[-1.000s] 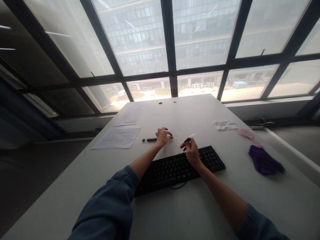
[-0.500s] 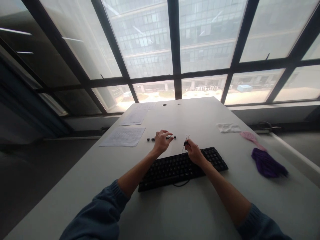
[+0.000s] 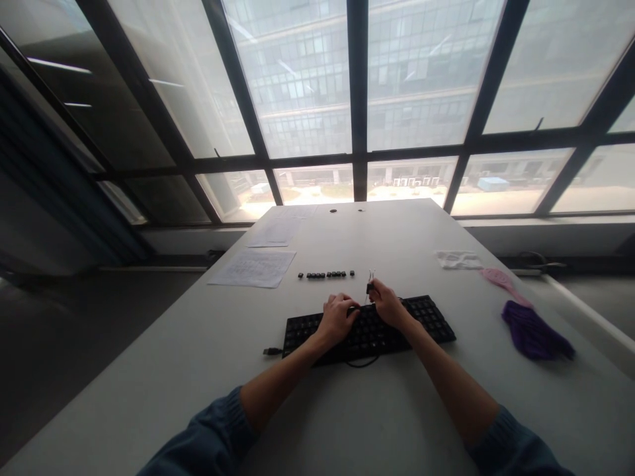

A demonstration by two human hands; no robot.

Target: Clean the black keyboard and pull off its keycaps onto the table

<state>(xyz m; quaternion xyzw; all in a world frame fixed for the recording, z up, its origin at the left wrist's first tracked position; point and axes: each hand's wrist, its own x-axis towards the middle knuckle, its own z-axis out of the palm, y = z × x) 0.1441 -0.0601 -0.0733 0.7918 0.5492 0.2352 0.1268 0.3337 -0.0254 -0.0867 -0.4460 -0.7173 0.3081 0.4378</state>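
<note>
My left hand point(image 3: 338, 318) lies over the black keyboard point(image 3: 307, 337), its bent fingers near the back row of keys and holding nothing I can see. My right hand point(image 3: 389, 305) is closed on a small wire keycap puller point(image 3: 370, 288) with a dark middle. Thin wire prongs stick up above my fingers, and another wire reaches down toward the keyboard's back edge. Behind the keyboard, several loose black keycaps point(image 3: 316, 276) sit in a row. Both hands partly cover the keys.
Printed sheets point(image 3: 254, 268) lie on the left of the white table point(image 3: 198, 370). A USB plug point(image 3: 272, 352) pokes out at the keyboard's left end. On the right are a white cloth point(image 3: 459, 260), a pink brush point(image 3: 501, 281) and a purple cloth-like item point(image 3: 536, 332).
My left hand has come back from the keycap row onto the keyboard, uncovering the row. My right hand stays closed on the puller. The view has shifted slightly.
</note>
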